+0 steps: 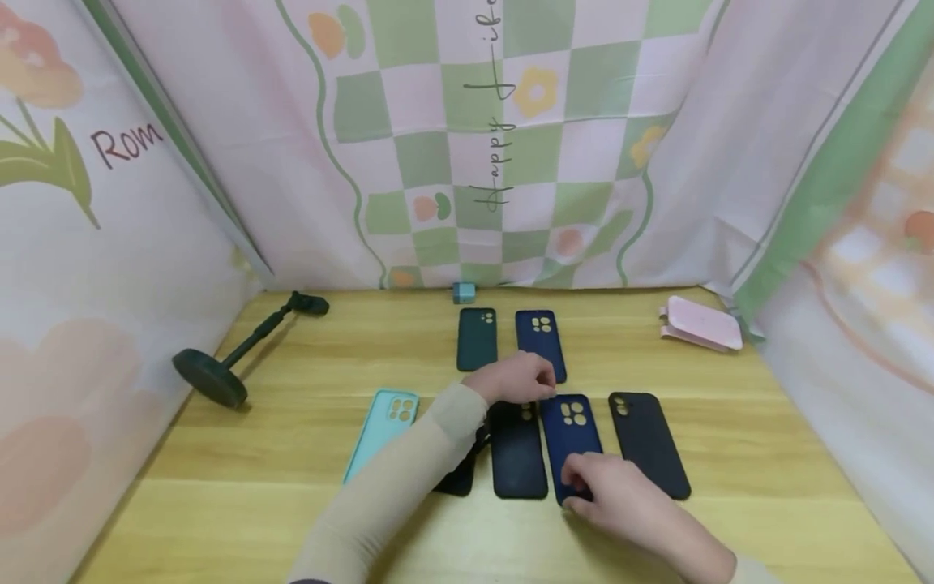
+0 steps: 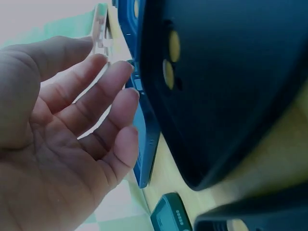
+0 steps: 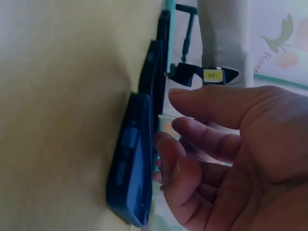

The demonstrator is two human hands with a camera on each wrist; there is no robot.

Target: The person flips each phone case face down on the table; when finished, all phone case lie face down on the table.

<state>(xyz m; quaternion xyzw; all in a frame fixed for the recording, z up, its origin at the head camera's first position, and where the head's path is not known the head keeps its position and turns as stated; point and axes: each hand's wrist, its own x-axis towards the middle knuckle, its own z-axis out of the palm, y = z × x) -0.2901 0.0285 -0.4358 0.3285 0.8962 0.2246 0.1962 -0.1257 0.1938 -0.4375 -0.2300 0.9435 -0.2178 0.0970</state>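
My left hand [image 1: 514,377] reaches over the top end of a black phone case [image 1: 520,462], near a dark blue phone case [image 1: 541,345] in the back row. In the left wrist view its fingers [image 2: 122,103] bend loosely with nothing between them. Over the lower end of a second dark blue phone case [image 1: 572,430] hovers my right hand [image 1: 620,495]. In the right wrist view, its loosely bent fingers come close beside that case's raised rim, thumb apart and nothing pinched.
A dark green case [image 1: 477,341] lies at the back, a turquoise case [image 1: 387,422] front left, a black case [image 1: 649,442] front right. My left forearm partly covers another black case [image 1: 458,478]. A dark stand [image 1: 212,377], pink holder [image 1: 703,324] and small blue block [image 1: 464,293] stand farther out.
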